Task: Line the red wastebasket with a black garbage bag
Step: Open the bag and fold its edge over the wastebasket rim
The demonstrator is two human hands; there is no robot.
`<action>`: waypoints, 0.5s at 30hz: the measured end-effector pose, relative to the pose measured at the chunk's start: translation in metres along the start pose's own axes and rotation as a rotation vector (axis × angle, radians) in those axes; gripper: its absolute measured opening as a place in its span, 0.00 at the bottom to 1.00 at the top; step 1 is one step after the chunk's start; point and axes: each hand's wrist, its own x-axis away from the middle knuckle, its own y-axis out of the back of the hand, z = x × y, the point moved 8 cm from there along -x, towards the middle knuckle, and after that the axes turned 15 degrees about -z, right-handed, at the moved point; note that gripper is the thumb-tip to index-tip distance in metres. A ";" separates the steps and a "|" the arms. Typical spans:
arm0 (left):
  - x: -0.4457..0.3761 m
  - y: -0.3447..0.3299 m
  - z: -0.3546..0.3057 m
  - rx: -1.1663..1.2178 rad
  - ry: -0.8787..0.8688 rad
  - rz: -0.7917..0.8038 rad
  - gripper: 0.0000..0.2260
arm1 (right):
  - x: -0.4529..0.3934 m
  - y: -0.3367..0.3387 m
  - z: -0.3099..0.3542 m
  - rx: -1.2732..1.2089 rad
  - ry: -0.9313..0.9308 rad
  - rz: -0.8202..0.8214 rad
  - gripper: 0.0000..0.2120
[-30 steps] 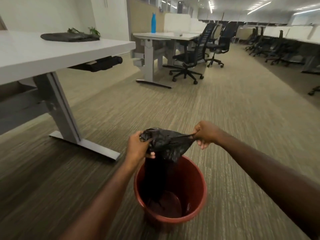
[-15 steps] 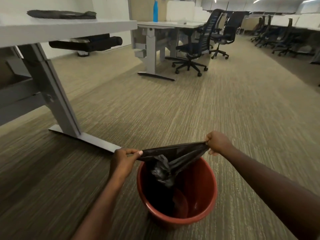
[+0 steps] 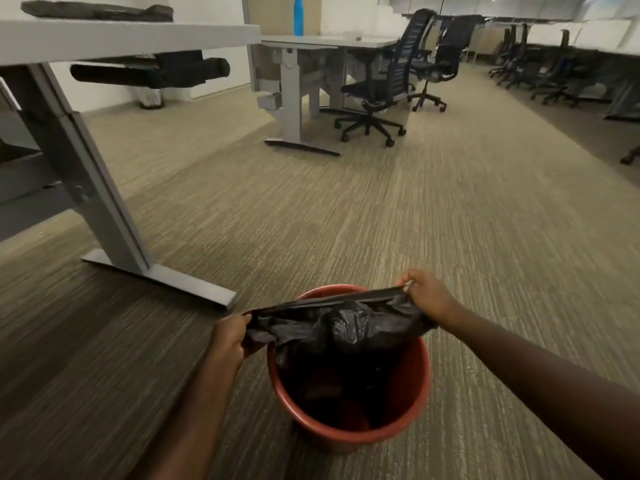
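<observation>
- So we've got the red wastebasket [image 3: 349,403] standing upright on the carpet [image 3: 346,216], just off the foot of the nearest desk [image 3: 121,39], which sits to its left.
- Our left hand [image 3: 230,336] is closed on one end of the black garbage bag [image 3: 341,323], fingers curled around the bunched plastic, just outside the basket's left rim.
- Our right hand [image 3: 427,296] pinches the other end of the bag's mouth between thumb and fingers, up over the far right part of the rim.
- Between the two hands the bag's top edge is pulled into a fairly taut band across the far half of the opening.
- Below that band the plastic hangs crumpled and drops down into the basket; the lower part of the bag is inside, dark against the red wall.
- Near side of the rim is bare red, no plastic folded over it anywhere we can see.
- Can't really make out what's at the bottom of the basket, it's all dark bag and shadow.
- Further back: a second desk [image 3: 329,41] with a blue bottle [image 3: 299,13] on it, and a black office chair [image 3: 377,81] next to it.
- Something dark and flat [image 3: 97,10] lies on the near desk's top; too blurry to tell what.
</observation>
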 end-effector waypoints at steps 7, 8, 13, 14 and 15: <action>-0.011 -0.035 -0.046 -0.419 -0.569 -0.137 0.11 | -0.011 -0.002 -0.016 0.251 0.179 -0.125 0.07; -0.010 -0.040 -0.052 -0.490 -0.653 -0.123 0.13 | -0.014 -0.002 -0.018 0.268 0.173 -0.142 0.06; -0.017 -0.060 -0.074 -0.699 -0.852 -0.145 0.18 | -0.030 -0.003 -0.025 0.346 0.153 -0.189 0.09; -0.018 -0.063 -0.073 -0.750 -0.862 -0.171 0.21 | -0.032 -0.005 -0.027 0.363 0.141 -0.182 0.09; -0.021 -0.064 -0.071 -0.807 -0.855 -0.201 0.23 | -0.034 -0.007 -0.030 0.381 0.129 -0.173 0.09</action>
